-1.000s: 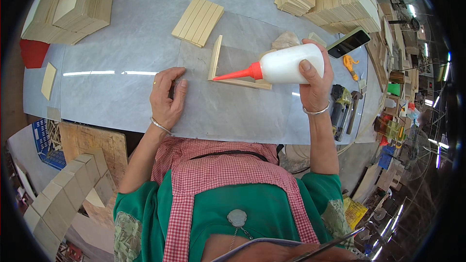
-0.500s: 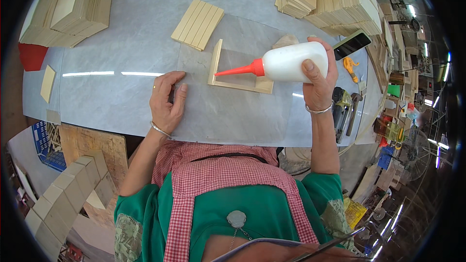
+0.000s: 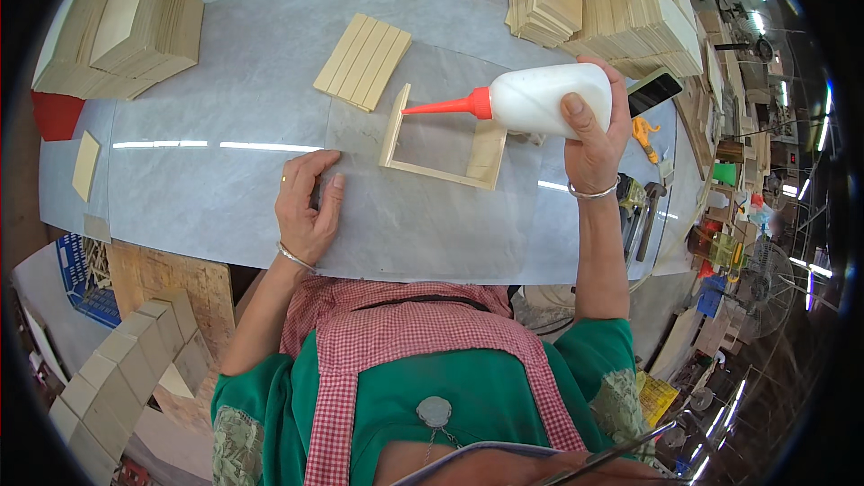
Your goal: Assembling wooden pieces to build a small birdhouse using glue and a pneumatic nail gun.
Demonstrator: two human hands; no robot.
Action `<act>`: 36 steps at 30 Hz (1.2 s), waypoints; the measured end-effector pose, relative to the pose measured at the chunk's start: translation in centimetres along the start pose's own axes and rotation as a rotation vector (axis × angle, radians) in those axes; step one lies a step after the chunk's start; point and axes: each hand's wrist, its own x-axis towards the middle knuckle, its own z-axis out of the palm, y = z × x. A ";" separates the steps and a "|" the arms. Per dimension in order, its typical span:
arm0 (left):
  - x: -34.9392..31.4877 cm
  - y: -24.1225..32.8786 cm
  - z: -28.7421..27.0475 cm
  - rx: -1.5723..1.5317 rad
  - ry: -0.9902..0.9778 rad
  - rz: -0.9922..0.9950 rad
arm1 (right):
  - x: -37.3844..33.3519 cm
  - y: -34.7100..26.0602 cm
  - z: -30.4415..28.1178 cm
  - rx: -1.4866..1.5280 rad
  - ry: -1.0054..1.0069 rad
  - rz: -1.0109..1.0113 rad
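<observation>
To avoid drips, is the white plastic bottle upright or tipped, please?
Tipped: the right hand holds the white plastic bottle sideways, red conical nozzle pointing left.

Slats [image 3: 364, 61] on table [image 3: 216, 202] behind frame [image 3: 486, 155], phone [image 3: 655, 93] to right

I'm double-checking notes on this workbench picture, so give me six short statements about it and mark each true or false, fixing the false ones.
1. The right hand holds a white bottle. True.
2. The bottle's nozzle is blue. False: the nozzle is red.
3. The nozzle points toward the left side piece of the wooden frame. True.
4. The left hand is gripping the frame. False: the left hand is empty and apart from the frame.
5. The phone lies to the left of the bottle. False: the phone is to its right.
6. A checked apron is worn over a green top. True.
</observation>
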 end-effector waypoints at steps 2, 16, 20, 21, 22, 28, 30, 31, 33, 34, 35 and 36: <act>0.1 -0.1 0.0 0.003 0.001 0.011 | 0.4 0.0 0.2 -0.003 0.006 -0.008; 0.7 0.5 0.1 0.154 -0.123 0.224 | 2.1 0.4 -0.1 -0.044 0.049 -0.051; 0.8 0.8 0.1 0.199 -0.171 0.262 | 2.3 0.6 -0.1 -0.047 0.079 -0.039; 0.7 0.8 0.1 0.230 -0.191 0.264 | 2.3 0.6 -0.1 -0.058 0.094 -0.037; 0.8 0.8 0.1 0.230 -0.190 0.264 | 2.2 0.6 -0.1 -0.057 0.093 -0.037; 0.8 1.0 0.0 0.245 -0.243 0.253 | -0.4 -0.6 -0.4 0.095 0.056 0.109; 0.8 0.9 0.0 0.266 -0.246 0.275 | -1.6 -1.1 0.0 0.063 0.027 0.104; 0.8 0.9 0.0 0.266 -0.249 0.273 | -1.9 -1.3 0.2 0.030 -0.004 0.094; 0.8 0.9 0.0 0.267 -0.248 0.270 | -2.1 -1.0 0.3 -0.021 -0.019 0.071; 0.8 0.9 0.0 0.266 -0.248 0.269 | -2.3 -1.3 0.7 -0.009 -0.025 0.079; 0.8 0.8 0.0 0.274 -0.238 0.280 | -2.4 -1.4 1.0 0.003 -0.033 0.087; 0.8 0.8 0.0 0.281 -0.227 0.291 | -2.4 -1.4 1.0 0.003 -0.034 0.087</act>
